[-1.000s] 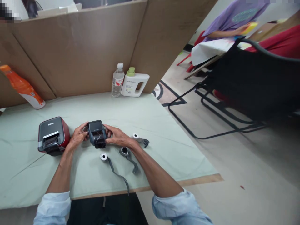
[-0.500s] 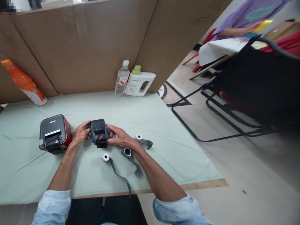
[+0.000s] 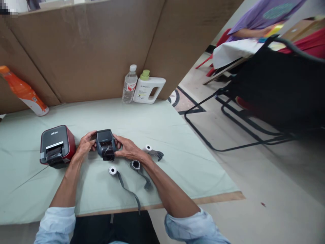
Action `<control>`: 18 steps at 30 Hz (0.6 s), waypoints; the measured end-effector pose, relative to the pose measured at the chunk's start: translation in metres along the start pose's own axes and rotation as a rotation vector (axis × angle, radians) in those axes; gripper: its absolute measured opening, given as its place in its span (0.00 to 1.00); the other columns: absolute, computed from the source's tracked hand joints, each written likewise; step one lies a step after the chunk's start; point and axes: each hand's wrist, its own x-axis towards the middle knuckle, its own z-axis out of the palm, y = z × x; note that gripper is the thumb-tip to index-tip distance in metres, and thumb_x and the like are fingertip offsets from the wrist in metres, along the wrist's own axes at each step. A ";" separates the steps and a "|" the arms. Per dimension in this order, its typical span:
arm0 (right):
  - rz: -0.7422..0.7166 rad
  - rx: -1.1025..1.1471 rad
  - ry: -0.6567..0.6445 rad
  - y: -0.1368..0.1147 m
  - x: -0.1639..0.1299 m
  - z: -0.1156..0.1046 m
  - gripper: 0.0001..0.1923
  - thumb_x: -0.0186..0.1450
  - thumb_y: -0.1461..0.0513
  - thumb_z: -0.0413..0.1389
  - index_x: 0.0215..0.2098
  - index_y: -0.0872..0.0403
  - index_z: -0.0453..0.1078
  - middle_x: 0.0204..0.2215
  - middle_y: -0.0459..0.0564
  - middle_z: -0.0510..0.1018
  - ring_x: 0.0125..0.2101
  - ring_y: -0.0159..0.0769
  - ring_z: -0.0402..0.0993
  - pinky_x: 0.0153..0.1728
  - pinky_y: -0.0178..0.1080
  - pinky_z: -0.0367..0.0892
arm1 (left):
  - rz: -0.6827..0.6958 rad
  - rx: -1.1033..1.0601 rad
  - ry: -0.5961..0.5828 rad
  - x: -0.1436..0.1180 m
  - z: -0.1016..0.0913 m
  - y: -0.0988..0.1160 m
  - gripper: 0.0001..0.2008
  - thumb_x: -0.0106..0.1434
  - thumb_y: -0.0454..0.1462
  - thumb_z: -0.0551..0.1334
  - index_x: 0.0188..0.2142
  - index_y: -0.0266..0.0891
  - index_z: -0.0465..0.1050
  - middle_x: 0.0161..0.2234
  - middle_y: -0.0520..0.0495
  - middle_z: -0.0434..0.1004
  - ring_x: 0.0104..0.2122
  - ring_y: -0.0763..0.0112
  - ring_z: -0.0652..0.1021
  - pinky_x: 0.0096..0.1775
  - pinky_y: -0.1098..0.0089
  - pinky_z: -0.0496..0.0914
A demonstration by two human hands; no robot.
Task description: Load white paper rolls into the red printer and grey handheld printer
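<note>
A small dark portable label printer (image 3: 104, 136) is gripped from both sides, low over the table, with a glossy black strip hanging from its front. My left hand (image 3: 86, 144) closes on its left side, and my right hand (image 3: 127, 147) has thumb and fingers around its right side. To the left stands a larger red and black label printer (image 3: 58, 140), also with a black strip at its slot. Nearer me lie a white-cored roll (image 3: 112, 170) with a long dark ribbon and a dark roll (image 3: 136, 165) with a short tail. Another small roll (image 3: 148, 148) sits beyond my right forearm.
Against the cardboard wall (image 3: 101, 51) stand a water bottle (image 3: 130, 84) and a white jug (image 3: 149, 89). An orange bottle (image 3: 25, 91) leans at the left. Right of the table is a black folding chair (image 3: 276, 88); behind it a person in purple (image 3: 266, 17) works.
The whole view has shifted slightly, so everything appears a little further left. Both hands keep their hold on the portable label printer.
</note>
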 end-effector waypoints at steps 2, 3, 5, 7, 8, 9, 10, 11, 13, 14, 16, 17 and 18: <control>0.001 -0.012 0.005 0.001 0.000 0.000 0.42 0.58 0.60 0.69 0.68 0.46 0.64 0.35 0.42 0.71 0.34 0.35 0.65 0.38 0.38 0.65 | -0.007 -0.003 0.006 0.000 0.000 0.001 0.36 0.50 0.30 0.66 0.61 0.36 0.75 0.43 0.44 0.83 0.22 0.79 0.73 0.21 0.77 0.66; 0.001 -0.015 0.004 0.001 0.000 0.000 0.42 0.58 0.60 0.69 0.69 0.46 0.63 0.35 0.42 0.71 0.34 0.35 0.65 0.38 0.38 0.65 | -0.009 -0.001 0.007 0.000 0.001 0.002 0.36 0.49 0.30 0.66 0.61 0.36 0.75 0.45 0.42 0.83 0.23 0.79 0.74 0.21 0.77 0.66; -0.002 -0.017 0.003 0.001 0.000 0.000 0.42 0.59 0.58 0.70 0.69 0.46 0.62 0.35 0.42 0.71 0.34 0.34 0.65 0.38 0.37 0.64 | -0.008 0.004 0.011 0.000 0.001 0.003 0.36 0.49 0.30 0.67 0.61 0.37 0.75 0.50 0.40 0.82 0.23 0.79 0.74 0.20 0.76 0.67; -0.002 -0.022 0.004 0.002 0.000 0.000 0.41 0.59 0.58 0.70 0.68 0.47 0.64 0.35 0.42 0.71 0.33 0.34 0.65 0.37 0.37 0.64 | -0.012 0.012 0.026 0.000 0.001 0.004 0.36 0.49 0.30 0.67 0.60 0.36 0.75 0.52 0.38 0.81 0.23 0.79 0.75 0.20 0.76 0.67; -0.001 -0.025 0.005 0.002 0.000 0.000 0.40 0.59 0.58 0.70 0.67 0.47 0.65 0.35 0.42 0.71 0.33 0.34 0.65 0.37 0.37 0.64 | -0.017 0.017 0.033 0.000 0.001 0.005 0.36 0.49 0.30 0.67 0.60 0.36 0.75 0.53 0.37 0.81 0.23 0.79 0.75 0.19 0.76 0.67; 0.002 -0.027 0.005 0.002 0.000 0.000 0.39 0.59 0.58 0.70 0.66 0.47 0.66 0.35 0.42 0.71 0.33 0.35 0.65 0.37 0.38 0.64 | -0.022 0.023 0.040 0.000 0.002 0.005 0.36 0.49 0.30 0.66 0.60 0.36 0.76 0.53 0.37 0.81 0.23 0.78 0.75 0.19 0.76 0.67; 0.005 -0.028 0.007 0.002 0.000 0.000 0.38 0.59 0.58 0.70 0.65 0.47 0.66 0.35 0.42 0.71 0.33 0.35 0.65 0.38 0.38 0.64 | -0.026 0.029 0.045 0.001 0.002 0.005 0.36 0.49 0.30 0.66 0.60 0.36 0.76 0.53 0.38 0.82 0.23 0.79 0.75 0.19 0.77 0.67; 0.005 -0.028 0.009 0.002 0.000 0.000 0.37 0.59 0.58 0.70 0.64 0.47 0.67 0.35 0.42 0.71 0.33 0.35 0.65 0.38 0.38 0.64 | -0.030 0.036 0.048 0.001 0.002 0.005 0.35 0.49 0.29 0.66 0.60 0.37 0.76 0.53 0.38 0.82 0.23 0.79 0.75 0.19 0.77 0.67; 0.004 -0.024 0.016 0.001 -0.001 -0.001 0.36 0.58 0.58 0.70 0.63 0.46 0.68 0.34 0.42 0.71 0.33 0.35 0.66 0.37 0.38 0.64 | -0.031 0.053 0.055 0.002 0.003 0.005 0.35 0.49 0.28 0.66 0.59 0.39 0.77 0.55 0.39 0.81 0.23 0.79 0.75 0.19 0.78 0.67; 0.004 -0.021 0.019 0.000 -0.001 -0.001 0.35 0.58 0.59 0.70 0.62 0.46 0.69 0.34 0.42 0.71 0.33 0.35 0.66 0.37 0.38 0.64 | -0.030 0.064 0.063 0.003 0.004 0.005 0.35 0.48 0.28 0.65 0.58 0.39 0.77 0.56 0.39 0.81 0.22 0.80 0.75 0.18 0.79 0.66; 0.009 -0.017 0.023 -0.001 0.000 -0.001 0.33 0.57 0.60 0.70 0.60 0.46 0.70 0.34 0.42 0.71 0.33 0.35 0.66 0.37 0.37 0.64 | -0.028 0.089 0.084 0.004 0.005 0.005 0.35 0.48 0.27 0.64 0.58 0.39 0.77 0.58 0.39 0.80 0.21 0.81 0.74 0.17 0.79 0.66; 0.012 -0.016 0.024 -0.002 0.000 -0.001 0.33 0.57 0.60 0.70 0.60 0.46 0.70 0.33 0.41 0.71 0.33 0.35 0.66 0.37 0.37 0.64 | -0.027 0.098 0.094 0.004 0.006 0.005 0.35 0.48 0.27 0.64 0.58 0.39 0.77 0.59 0.39 0.79 0.21 0.82 0.73 0.17 0.79 0.65; 0.014 -0.016 0.025 -0.002 0.000 -0.001 0.33 0.57 0.60 0.70 0.60 0.47 0.70 0.33 0.41 0.71 0.33 0.35 0.66 0.36 0.37 0.64 | -0.028 0.104 0.099 0.005 0.006 0.005 0.34 0.48 0.27 0.64 0.58 0.39 0.77 0.59 0.38 0.79 0.20 0.82 0.72 0.17 0.79 0.65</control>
